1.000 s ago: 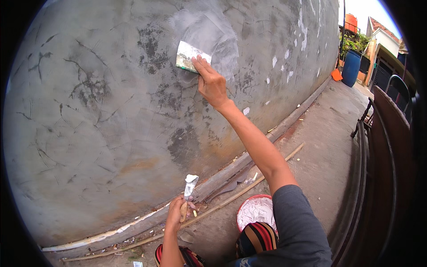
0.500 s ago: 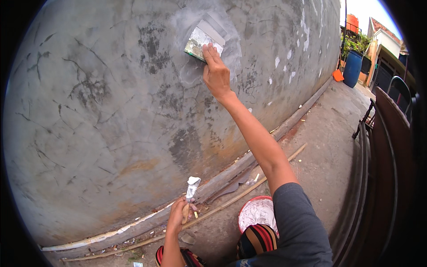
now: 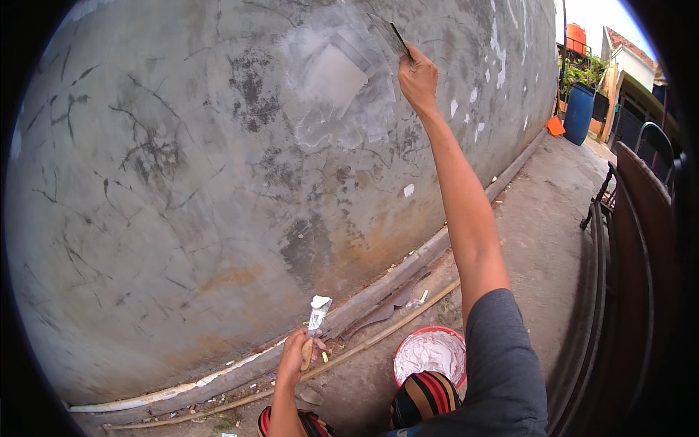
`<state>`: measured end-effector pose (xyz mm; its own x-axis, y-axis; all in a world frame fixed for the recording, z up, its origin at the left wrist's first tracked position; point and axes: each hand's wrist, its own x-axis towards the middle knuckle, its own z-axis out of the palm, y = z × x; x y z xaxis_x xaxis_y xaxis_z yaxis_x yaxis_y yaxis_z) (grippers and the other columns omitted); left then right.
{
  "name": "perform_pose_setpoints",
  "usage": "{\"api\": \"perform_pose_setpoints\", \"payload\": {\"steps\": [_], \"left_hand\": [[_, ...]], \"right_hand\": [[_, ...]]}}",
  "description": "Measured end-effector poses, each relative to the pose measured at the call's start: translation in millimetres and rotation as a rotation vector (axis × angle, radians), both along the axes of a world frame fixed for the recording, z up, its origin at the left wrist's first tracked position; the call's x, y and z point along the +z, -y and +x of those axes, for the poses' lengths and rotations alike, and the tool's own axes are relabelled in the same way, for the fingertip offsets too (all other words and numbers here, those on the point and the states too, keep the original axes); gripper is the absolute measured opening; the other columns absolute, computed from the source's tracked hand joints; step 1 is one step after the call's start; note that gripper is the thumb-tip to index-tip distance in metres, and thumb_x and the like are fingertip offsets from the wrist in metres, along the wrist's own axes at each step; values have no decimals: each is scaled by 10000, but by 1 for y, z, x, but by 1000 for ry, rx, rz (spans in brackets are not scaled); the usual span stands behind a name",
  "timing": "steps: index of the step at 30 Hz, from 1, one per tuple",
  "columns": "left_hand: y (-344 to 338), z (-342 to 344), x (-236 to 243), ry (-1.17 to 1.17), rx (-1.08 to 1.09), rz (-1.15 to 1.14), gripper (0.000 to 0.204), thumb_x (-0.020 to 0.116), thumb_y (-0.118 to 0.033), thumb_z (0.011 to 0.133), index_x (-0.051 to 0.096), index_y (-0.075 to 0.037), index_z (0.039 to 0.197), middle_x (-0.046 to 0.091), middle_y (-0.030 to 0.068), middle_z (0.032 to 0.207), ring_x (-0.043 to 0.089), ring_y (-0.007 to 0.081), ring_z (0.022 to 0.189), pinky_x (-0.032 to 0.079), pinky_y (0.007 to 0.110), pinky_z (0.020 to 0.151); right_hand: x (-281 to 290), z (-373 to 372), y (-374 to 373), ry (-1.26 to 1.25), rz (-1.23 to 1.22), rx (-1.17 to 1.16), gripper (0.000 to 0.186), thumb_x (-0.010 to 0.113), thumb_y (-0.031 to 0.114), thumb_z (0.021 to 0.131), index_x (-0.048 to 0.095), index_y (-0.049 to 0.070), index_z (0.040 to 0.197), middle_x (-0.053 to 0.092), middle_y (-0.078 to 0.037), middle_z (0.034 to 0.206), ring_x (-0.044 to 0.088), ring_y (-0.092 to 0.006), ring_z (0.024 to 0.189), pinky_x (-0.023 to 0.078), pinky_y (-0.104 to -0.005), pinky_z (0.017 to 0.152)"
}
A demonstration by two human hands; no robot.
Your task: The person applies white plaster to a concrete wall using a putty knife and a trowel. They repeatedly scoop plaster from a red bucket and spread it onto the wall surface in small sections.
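Observation:
High in front of me, my right hand [image 3: 419, 79] grips a wide flat filling blade [image 3: 391, 36], turned nearly edge-on to the grey wall [image 3: 182, 240]. Whether its edge touches the wall I cannot tell. Left of it lies a pale, damp-looking filler patch [image 3: 336, 80] with a smooth lighter area. Low down, my left hand [image 3: 293, 357] is closed round the wooden handle of a putty knife [image 3: 318, 313], held upright with white filler on its blade. By my knees stands a bucket with a red rim [image 3: 432, 328], holding white filler [image 3: 429, 351].
Cracks and dark stains mark the wall. A long wooden pole [image 3: 386, 333] lies along its foot, among bits of rubble. To the right stands a dark bench-like piece of furniture [image 3: 641, 240]. Farther off are a blue barrel [image 3: 579, 114] and an orange object [image 3: 555, 126].
My right hand has swung up and right with the filling blade, off the patch, uncovering a smooth light area. My left hand has barely moved with the putty knife.

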<state>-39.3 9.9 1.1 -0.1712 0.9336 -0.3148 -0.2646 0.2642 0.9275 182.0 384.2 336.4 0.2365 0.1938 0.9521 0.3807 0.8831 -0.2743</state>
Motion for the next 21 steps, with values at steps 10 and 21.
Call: {"api": "perform_pose_setpoints", "payload": {"steps": [10,21], "left_hand": [[3,-2,-5,-13,16,3,291,405,-183,912,560,13,1062,646,133,760,482,120,501,403,255,457],[5,1,-1,-22,29,-20,295,396,-162,918,564,25,1072,647,138,770,489,126,513,402,249,476]], "right_hand": [[-37,-41,42,280,38,-59,440,538,8,821,656,185,1207,698,-137,1025,681,-310,748,533,-369,655],[-119,-66,117,525,-69,346,452,574,-29,817,643,159,1222,692,-174,909,629,-293,621,484,-369,587]]}}
